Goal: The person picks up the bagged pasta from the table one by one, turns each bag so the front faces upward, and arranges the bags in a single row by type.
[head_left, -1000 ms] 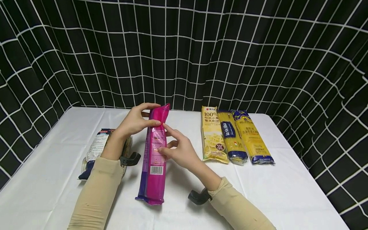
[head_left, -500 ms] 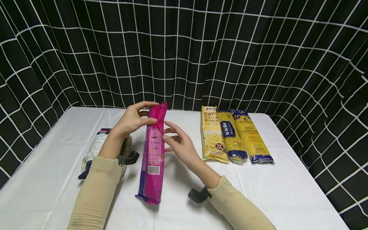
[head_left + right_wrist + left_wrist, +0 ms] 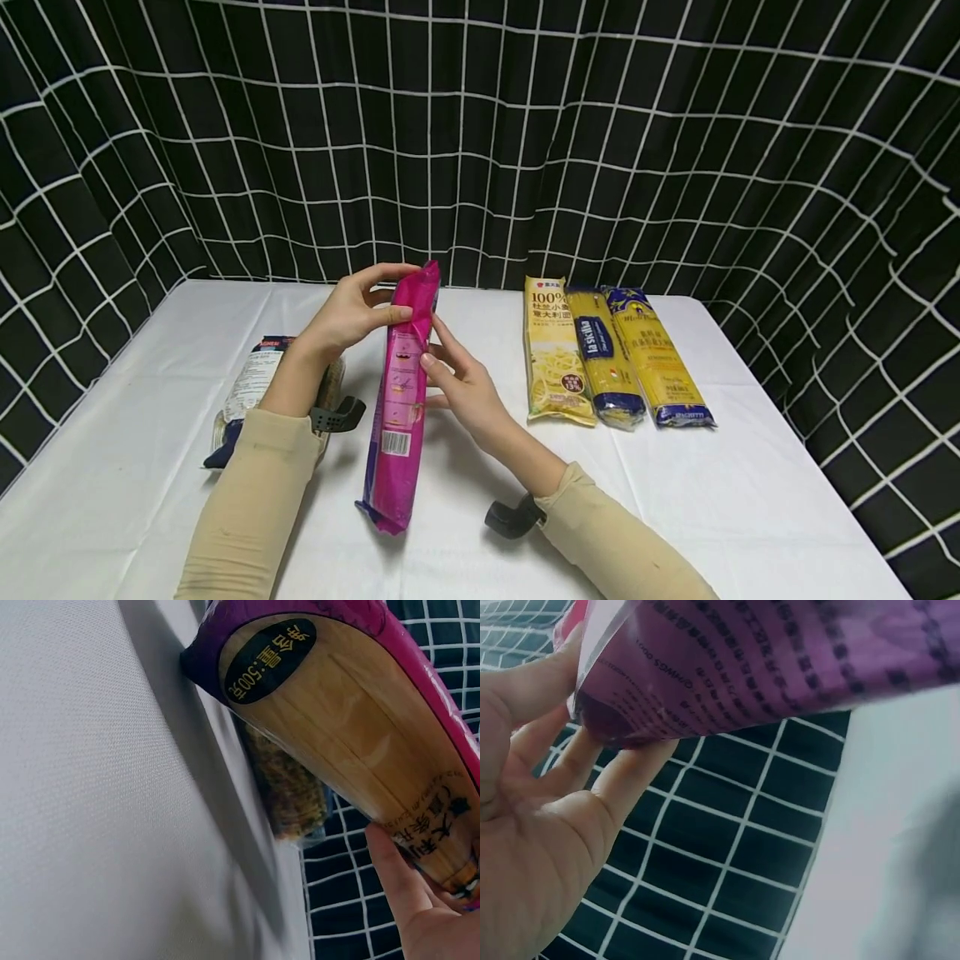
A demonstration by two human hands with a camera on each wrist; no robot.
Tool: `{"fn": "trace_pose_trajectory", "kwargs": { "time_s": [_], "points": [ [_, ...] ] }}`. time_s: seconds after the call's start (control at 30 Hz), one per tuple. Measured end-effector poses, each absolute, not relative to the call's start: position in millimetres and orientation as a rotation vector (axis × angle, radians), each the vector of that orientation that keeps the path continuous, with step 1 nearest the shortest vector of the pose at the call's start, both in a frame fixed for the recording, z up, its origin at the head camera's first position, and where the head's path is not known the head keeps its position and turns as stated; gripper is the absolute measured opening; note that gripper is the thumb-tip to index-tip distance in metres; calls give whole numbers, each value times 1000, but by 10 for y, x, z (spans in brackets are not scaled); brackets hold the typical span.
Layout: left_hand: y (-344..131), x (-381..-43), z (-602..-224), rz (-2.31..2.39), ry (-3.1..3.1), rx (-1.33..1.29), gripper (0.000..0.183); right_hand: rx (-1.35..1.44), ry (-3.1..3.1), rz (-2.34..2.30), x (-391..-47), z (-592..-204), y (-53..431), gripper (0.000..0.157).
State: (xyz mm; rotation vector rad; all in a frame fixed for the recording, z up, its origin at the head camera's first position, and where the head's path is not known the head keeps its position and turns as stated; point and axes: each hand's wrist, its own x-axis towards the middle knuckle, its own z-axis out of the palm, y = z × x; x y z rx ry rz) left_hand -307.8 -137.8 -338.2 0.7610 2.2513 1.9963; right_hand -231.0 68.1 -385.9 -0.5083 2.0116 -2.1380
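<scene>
A long pink and purple spaghetti bag [image 3: 401, 400] is held tilted over the white table, its printed back with the barcode towards me. My left hand [image 3: 348, 315] pinches its top end, thumb on the near face and fingers behind, as the left wrist view also shows. Lower down, my right hand [image 3: 467, 387] holds the bag's right edge, thumb tip in front and fingers at the side and behind. In the right wrist view a clear window [image 3: 352, 712] shows straight pale pasta inside, beside a dark oval weight label [image 3: 270, 656].
A pasta bag [image 3: 251, 387] with a white label lies at the left, partly hidden behind my left forearm. At the right, a pale yellow pasta pack [image 3: 558, 350], a blue-labelled spaghetti pack [image 3: 607, 358] and a yellow-and-blue spaghetti pack [image 3: 660, 358] lie side by side. A gridded black curtain [image 3: 480, 150] surrounds the table.
The right hand's fingers came off the bag's face, spread beside its edge, then closed in on that edge again. The bag has turned slightly, its lower end swinging left.
</scene>
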Motion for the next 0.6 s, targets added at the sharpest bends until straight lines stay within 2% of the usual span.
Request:
{"fn": "trace_pose_trajectory", "kwargs": {
  "time_s": [0.3, 0.6],
  "points": [
    [-1323, -3042, -3343, 1815, 2449, 740, 58, -459, 2082, -2187, -2368, -3852, 720, 64],
    [-1219, -2975, -3271, 1886, 2370, 665, 51, -387, 2193, -2221, -2389, -3764, 789, 64]
  ]
}}
